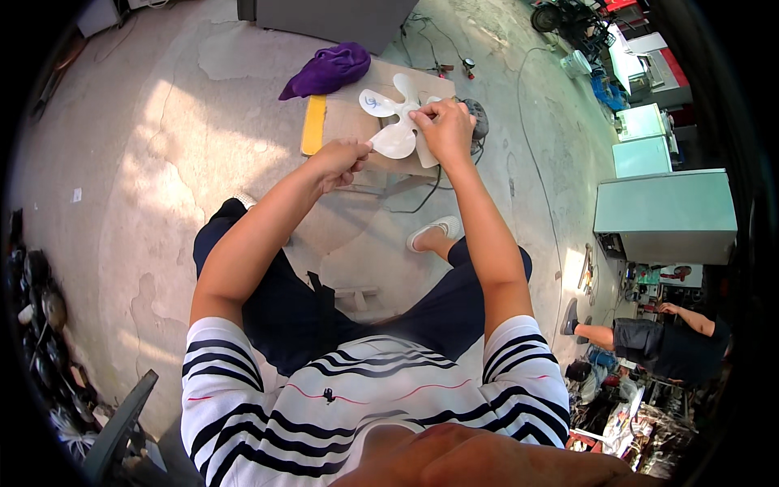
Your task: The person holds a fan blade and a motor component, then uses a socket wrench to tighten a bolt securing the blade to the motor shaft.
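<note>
Cardboard-topped table (342, 122), white fan blade (406, 109) over it toward the right edge. Left hand (339, 164) pinches a vane tip, right hand (449, 134) grips the hub; looks like positioning, so next probably wants steady pressure.

The fan blade (404, 111) looks smooth, the cloth (331, 69) matt.

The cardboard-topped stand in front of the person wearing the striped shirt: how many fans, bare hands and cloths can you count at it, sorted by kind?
White fan with broad, rounded blades: 1
Bare hands, left hand and right hand, both at the fan: 2
Crumpled purple cloth: 1
Total: 4
</note>
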A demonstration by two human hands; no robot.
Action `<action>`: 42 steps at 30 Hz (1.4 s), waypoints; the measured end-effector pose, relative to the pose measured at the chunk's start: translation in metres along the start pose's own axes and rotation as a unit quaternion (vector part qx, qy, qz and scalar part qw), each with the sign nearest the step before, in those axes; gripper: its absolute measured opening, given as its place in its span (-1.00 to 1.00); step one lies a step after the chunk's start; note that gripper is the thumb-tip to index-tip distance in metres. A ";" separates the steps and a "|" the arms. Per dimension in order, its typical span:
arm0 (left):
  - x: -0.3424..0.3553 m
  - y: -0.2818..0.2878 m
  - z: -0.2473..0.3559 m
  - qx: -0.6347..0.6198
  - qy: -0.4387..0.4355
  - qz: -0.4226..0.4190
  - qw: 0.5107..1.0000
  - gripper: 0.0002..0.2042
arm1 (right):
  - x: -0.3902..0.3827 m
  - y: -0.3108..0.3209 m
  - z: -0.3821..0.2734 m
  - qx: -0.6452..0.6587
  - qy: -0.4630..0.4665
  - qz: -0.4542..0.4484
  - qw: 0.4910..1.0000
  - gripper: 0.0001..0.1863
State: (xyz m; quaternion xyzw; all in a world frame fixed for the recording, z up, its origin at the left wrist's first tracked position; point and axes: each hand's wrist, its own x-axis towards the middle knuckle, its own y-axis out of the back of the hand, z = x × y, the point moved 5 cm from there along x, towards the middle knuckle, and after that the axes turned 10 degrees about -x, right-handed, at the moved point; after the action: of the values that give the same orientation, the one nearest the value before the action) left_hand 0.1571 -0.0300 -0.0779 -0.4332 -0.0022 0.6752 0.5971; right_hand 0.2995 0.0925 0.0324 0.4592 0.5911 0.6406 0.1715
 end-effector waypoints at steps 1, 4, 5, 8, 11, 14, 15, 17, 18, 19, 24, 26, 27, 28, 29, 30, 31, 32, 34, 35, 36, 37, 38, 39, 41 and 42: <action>0.001 0.001 0.000 -0.005 0.000 0.001 1.000 -0.84 | 0.000 0.000 0.000 0.006 0.005 0.006 1.000 -0.81; 0.005 0.006 -0.001 -0.024 0.003 0.013 1.000 -0.84 | -0.001 0.000 -0.001 0.012 0.020 0.013 1.000 -0.83; 0.007 0.009 -0.002 -0.032 0.006 0.023 0.999 -0.84 | -0.002 0.000 -0.001 0.012 0.025 0.013 1.000 -0.83; 0.007 0.012 0.002 -0.045 0.001 0.030 0.999 -0.83 | -0.003 -0.002 0.000 0.009 0.037 0.023 0.999 -0.85; 0.008 0.015 0.005 -0.054 -0.002 0.034 0.998 -0.83 | -0.004 -0.002 -0.001 0.014 0.040 0.026 0.999 -0.86; 0.012 0.019 0.006 -0.057 -0.005 0.035 0.998 -0.83 | -0.006 -0.004 0.001 0.020 0.044 0.031 0.998 -0.86; 0.011 0.016 0.008 -0.056 -0.006 0.034 0.998 -0.83 | -0.005 -0.004 0.002 0.022 0.051 0.025 0.998 -0.86; 0.005 0.013 0.011 -0.025 -0.012 0.046 0.999 -0.82 | -0.004 -0.002 0.008 0.026 0.062 0.011 0.998 -0.85; 0.000 0.010 0.014 -0.006 -0.016 0.051 0.999 -0.82 | 0.000 -0.002 0.019 0.043 0.030 0.006 0.999 -0.85; -0.001 0.009 0.017 0.028 -0.026 0.042 0.998 -0.81 | 0.007 -0.003 0.034 0.061 -0.002 0.001 0.998 -0.84; -0.001 0.013 0.021 0.130 -0.068 0.044 0.988 -0.80 | 0.022 -0.014 0.118 0.209 -0.117 -0.005 0.971 -0.82; -0.001 0.013 0.022 0.127 -0.048 0.020 0.991 -0.80 | 0.009 -0.046 0.146 0.185 -0.087 -0.160 0.966 -0.80; 0.000 0.014 0.022 0.124 -0.038 0.009 0.991 -0.80 | 0.003 -0.059 0.152 0.172 -0.069 -0.237 0.954 -0.79; 0.002 0.016 0.021 0.120 -0.037 0.009 0.992 -0.80 | -0.006 -0.070 0.149 0.214 -0.061 -0.295 0.929 -0.75; 0.005 0.018 0.020 0.115 -0.037 0.009 0.993 -0.79 | -0.012 -0.080 0.148 0.196 -0.061 -0.327 0.922 -0.69; 0.008 0.018 0.019 0.110 -0.037 0.008 0.993 -0.79 | -0.017 -0.089 0.149 0.211 -0.061 -0.288 0.932 -0.66; 0.007 0.017 0.019 0.110 -0.039 0.008 0.993 -0.79 | -0.019 -0.091 0.141 0.227 -0.060 -0.251 0.939 -0.63; 0.006 0.015 0.019 0.111 -0.041 0.008 0.993 -0.80 | -0.020 -0.093 0.139 0.182 -0.064 -0.254 0.948 -0.62; 0.000 0.016 0.017 0.107 -0.037 0.008 0.993 -0.80 | -0.019 -0.079 0.115 0.095 -0.070 -0.263 0.957 -0.59; -0.002 0.015 0.017 0.104 -0.033 0.002 0.994 -0.80 | -0.020 -0.082 0.115 0.111 -0.059 -0.266 0.956 -0.58; -0.003 0.012 0.016 0.103 -0.029 -0.006 0.994 -0.80 | -0.020 -0.085 0.119 0.126 -0.048 -0.266 0.955 -0.57; -0.001 0.008 0.016 0.108 -0.031 -0.012 0.994 -0.80 | -0.019 -0.089 0.130 0.137 -0.040 -0.264 0.954 -0.57; 0.003 0.004 0.015 0.114 -0.033 -0.018 0.993 -0.80 | -0.020 -0.102 0.147 0.142 -0.047 -0.271 0.951 -0.58; 0.003 0.009 0.012 0.113 -0.035 -0.013 0.993 -0.80 | -0.019 -0.100 0.143 0.148 -0.078 -0.255 0.952 -0.59; -0.008 0.004 0.016 0.120 -0.024 -0.014 0.992 -0.80 | -0.020 -0.081 0.132 0.156 -0.143 -0.220 0.952 -0.60; -0.012 -0.002 0.018 0.128 -0.020 -0.020 0.991 -0.80 | -0.022 -0.079 0.139 0.163 -0.149 -0.192 0.956 -0.61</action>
State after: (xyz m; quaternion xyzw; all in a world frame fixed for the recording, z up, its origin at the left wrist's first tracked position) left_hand 0.1472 -0.0297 -0.0590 -0.3396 0.0636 0.6666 0.6605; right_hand 0.3950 0.1784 -0.0650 0.4486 0.7323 0.4149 0.3005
